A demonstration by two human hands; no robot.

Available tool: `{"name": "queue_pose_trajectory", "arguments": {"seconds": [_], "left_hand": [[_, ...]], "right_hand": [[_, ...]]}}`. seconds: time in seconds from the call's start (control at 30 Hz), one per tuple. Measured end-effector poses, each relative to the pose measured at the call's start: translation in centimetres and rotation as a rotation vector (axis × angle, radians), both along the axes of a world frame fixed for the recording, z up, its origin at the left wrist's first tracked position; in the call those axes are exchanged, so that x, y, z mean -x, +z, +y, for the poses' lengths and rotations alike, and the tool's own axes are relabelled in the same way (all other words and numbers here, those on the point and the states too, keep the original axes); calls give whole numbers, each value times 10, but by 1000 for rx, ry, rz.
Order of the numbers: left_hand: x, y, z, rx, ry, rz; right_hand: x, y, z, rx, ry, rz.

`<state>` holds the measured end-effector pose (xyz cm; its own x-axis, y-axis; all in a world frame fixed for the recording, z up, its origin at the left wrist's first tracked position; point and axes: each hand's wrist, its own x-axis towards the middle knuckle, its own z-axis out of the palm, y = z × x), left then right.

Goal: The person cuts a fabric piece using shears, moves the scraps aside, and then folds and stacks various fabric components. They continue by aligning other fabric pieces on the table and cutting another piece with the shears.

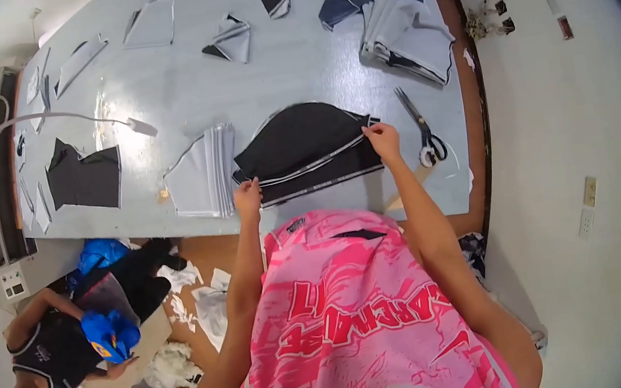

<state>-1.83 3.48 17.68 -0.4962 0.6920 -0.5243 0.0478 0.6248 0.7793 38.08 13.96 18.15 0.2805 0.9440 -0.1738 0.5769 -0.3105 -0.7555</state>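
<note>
A black fabric piece (302, 135) with a curved top and white edging lies on the table near its front edge. My left hand (248, 195) pinches its lower left corner. At the opposite end, my right hand (382, 141) grips the right corner between thumb and fingers. Beneath it, another black fabric panel (325, 184) with a lettered band along its lower edge shows partly. A fanned stack of white fabric pieces (203, 174) lies just left of my left hand. Black-handled scissors (423, 129) rest to the right of my right hand, blades pointing away.
The table (290, 60) carries a pile of folded fabric (402, 28) at the far right and a black panel (87, 177) at the left. A cable with a plug (131, 124) hangs over its left side. A seated person (49, 353) holds blue cloth at lower left.
</note>
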Motion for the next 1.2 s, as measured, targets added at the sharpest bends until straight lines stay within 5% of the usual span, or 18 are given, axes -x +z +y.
{"name": "queue_pose_trajectory", "arguments": {"seconds": [0.13,0.27,0.4,0.5,0.67,0.77,0.83,0.87,0.93,1.0,1.2], "left_hand": [[16,48,53,-178,-51,-38],[24,140,95,-337,-40,-73],[27,185,84,-295,-52,-107],[21,176,61,-193,-6,-129],[21,59,19,-15,-74,-141],[18,-22,11,91,-104,-176],[25,-50,5,110,-231,-171],[32,-57,1,110,-283,-179],[29,-54,5,113,-377,-179],[30,-40,19,167,-486,-150],[26,-30,39,362,-662,-8]], "right_hand": [[7,58,38,106,-121,664],[15,109,74,-81,-195,934],[20,156,58,-226,-131,920],[16,148,27,-161,-133,797],[-5,61,-30,-51,-203,635],[-80,11,-132,-171,-815,302],[-135,34,-219,80,-1069,-277],[-159,42,-260,117,-1201,-325],[-232,-22,-368,113,-1215,-318],[-275,-53,-437,500,-1475,-147],[-283,8,-477,325,-1641,163]]}}
